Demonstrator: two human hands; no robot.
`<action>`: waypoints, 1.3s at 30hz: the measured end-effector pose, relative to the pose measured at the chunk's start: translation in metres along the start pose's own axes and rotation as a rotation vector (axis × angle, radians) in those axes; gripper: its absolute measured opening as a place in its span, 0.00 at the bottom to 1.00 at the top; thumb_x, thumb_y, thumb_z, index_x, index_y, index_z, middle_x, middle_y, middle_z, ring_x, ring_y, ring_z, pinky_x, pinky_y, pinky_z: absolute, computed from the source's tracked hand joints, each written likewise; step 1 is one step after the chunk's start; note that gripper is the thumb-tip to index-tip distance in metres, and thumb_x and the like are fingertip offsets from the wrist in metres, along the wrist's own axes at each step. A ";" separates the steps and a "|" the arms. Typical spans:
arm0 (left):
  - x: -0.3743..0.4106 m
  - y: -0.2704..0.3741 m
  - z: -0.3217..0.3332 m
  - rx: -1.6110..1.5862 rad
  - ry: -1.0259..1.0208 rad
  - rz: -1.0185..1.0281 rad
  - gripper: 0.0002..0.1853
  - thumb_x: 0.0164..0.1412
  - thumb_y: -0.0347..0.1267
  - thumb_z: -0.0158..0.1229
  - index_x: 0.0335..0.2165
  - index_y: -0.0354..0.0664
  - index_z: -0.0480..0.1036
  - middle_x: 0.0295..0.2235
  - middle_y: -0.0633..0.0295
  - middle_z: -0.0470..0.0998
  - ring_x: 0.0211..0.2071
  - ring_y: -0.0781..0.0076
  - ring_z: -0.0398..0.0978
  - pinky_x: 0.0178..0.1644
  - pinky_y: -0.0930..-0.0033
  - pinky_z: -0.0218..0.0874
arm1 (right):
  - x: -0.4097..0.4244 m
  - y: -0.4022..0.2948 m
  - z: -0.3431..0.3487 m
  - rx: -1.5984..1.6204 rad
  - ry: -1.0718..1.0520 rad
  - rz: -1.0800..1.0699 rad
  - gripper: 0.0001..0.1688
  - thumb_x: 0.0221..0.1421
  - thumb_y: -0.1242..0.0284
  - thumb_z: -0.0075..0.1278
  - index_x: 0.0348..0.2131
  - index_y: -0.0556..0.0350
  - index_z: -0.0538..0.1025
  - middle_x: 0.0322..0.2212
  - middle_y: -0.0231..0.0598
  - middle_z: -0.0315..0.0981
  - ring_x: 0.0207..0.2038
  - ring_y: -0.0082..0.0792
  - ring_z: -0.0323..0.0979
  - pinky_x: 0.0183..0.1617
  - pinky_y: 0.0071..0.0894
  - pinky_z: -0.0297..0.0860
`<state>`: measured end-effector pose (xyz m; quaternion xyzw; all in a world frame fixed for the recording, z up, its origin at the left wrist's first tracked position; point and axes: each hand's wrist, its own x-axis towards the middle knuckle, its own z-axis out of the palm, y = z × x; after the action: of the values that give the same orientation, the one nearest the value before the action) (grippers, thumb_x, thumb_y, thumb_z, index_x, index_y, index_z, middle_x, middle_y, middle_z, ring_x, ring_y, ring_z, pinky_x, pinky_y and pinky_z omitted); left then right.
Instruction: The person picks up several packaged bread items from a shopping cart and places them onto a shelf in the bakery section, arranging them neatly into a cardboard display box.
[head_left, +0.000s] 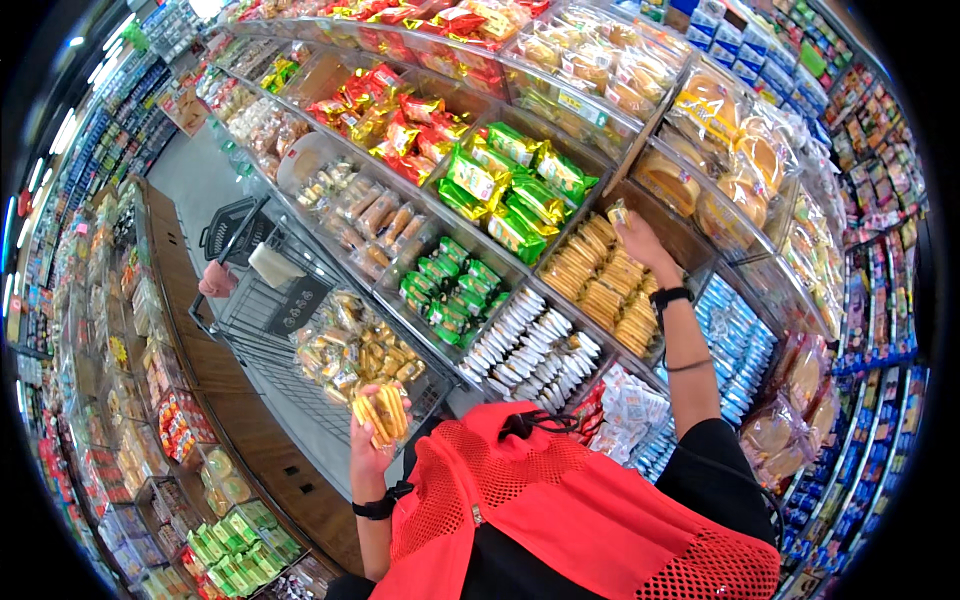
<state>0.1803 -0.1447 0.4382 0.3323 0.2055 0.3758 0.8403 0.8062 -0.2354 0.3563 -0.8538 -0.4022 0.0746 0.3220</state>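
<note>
Several yellow wrapped snack packs (381, 415) sit bunched in my left hand (369, 442), held above the near end of a shopping cart (262, 330). My right hand (643, 238) reaches over a bin of yellow wrapped snacks (604, 289) set in rows. Between its fingers is one small wrapped snack (619, 213), at the bin's far side. Inside the cart lies a heap of clear-wrapped, golden-brown snacks (360, 349). Both wrists wear black bands.
Neighbouring bins hold green-and-yellow packs (517, 187), small green packs (450, 289), white packs (532, 349) and blue packs (731, 337). Clear dividers edge the bins. Bagged round breads (739, 135) rise on a higher tier. A brown wooden shelf base (225, 360) runs left of the cart.
</note>
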 end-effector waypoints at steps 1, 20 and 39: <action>-0.003 0.003 0.000 0.004 0.023 0.000 0.37 0.59 0.43 0.66 0.59 0.42 0.59 0.59 0.41 0.64 0.53 0.49 0.73 0.52 0.53 0.74 | 0.013 -0.001 0.006 0.008 0.011 0.042 0.30 0.63 0.61 0.51 0.58 0.60 0.67 0.49 0.57 0.74 0.52 0.56 0.72 0.56 0.46 0.67; -0.006 0.009 -0.019 0.122 0.168 0.019 0.35 0.60 0.43 0.63 0.60 0.43 0.59 0.57 0.45 0.66 0.53 0.53 0.74 0.51 0.56 0.74 | 0.028 -0.041 0.039 -0.301 -0.477 0.066 0.19 0.60 0.74 0.42 0.46 0.67 0.76 0.46 0.68 0.73 0.52 0.65 0.70 0.57 0.57 0.66; 0.013 0.008 -0.024 0.157 0.116 -0.057 0.34 0.59 0.39 0.63 0.59 0.41 0.61 0.58 0.46 0.68 0.54 0.52 0.73 0.52 0.59 0.70 | 0.027 -0.004 0.047 -0.099 -0.368 0.002 0.28 0.61 0.63 0.54 0.52 0.68 0.73 0.48 0.58 0.76 0.50 0.53 0.74 0.55 0.45 0.68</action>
<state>0.1701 -0.1213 0.4255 0.3690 0.2920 0.3530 0.8087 0.8034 -0.1911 0.3257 -0.8410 -0.4566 0.2099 0.2007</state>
